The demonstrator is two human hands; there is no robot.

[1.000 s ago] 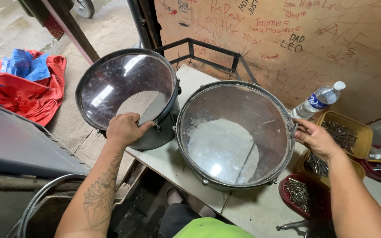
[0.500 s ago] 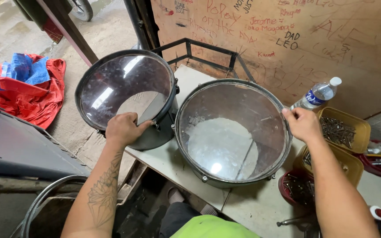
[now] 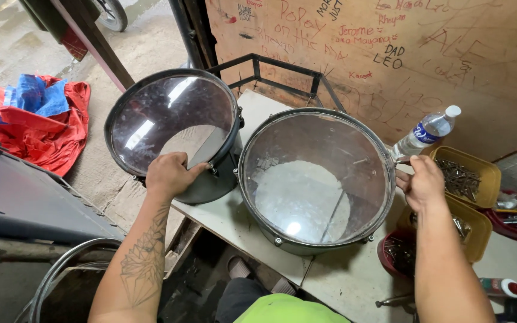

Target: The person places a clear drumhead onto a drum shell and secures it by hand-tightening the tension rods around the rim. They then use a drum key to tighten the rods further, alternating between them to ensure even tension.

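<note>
Head view: left hand (image 3: 169, 173) grips small drum (image 3: 175, 131) rim; right hand (image 3: 421, 181) clenched on tool at big drum (image 3: 317, 179) edge.

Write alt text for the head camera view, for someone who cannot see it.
A person's left hand grips the rim of a black drum while the right hand holds a small metal tool at the edge of a second drum; both drums stand on a pale table.

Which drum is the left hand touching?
The left hand rests on the rim of the smaller, darker drum on the left, not the bigger drum beside it.
</note>
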